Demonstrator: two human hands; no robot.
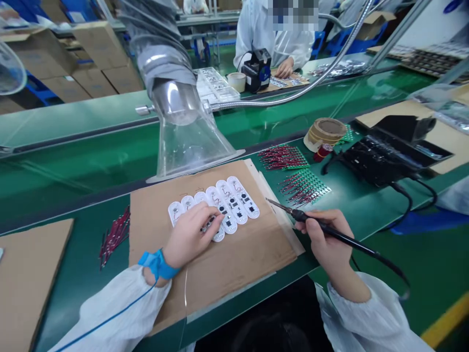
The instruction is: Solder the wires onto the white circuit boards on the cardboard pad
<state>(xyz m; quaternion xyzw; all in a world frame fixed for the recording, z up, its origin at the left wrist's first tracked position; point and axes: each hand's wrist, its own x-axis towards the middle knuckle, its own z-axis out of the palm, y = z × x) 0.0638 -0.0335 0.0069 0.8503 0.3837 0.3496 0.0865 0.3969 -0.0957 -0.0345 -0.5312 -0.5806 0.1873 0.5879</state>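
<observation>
My left fingers point(208, 220) pinched a dark piece point(208, 224) on the white boards point(234, 200), my right fingers point(311, 226) gripped the soldering iron point(340, 235), and red-wired sheets point(283, 157) remained at 2 o'clock.

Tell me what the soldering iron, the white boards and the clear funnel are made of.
The soldering iron has what looks like a matte black plastic grip and a shiny metal tip. The white boards look like glossy coated circuit board, with metal pads. The clear funnel seems rigid transparent plastic, see-through; glass is possible.
</observation>
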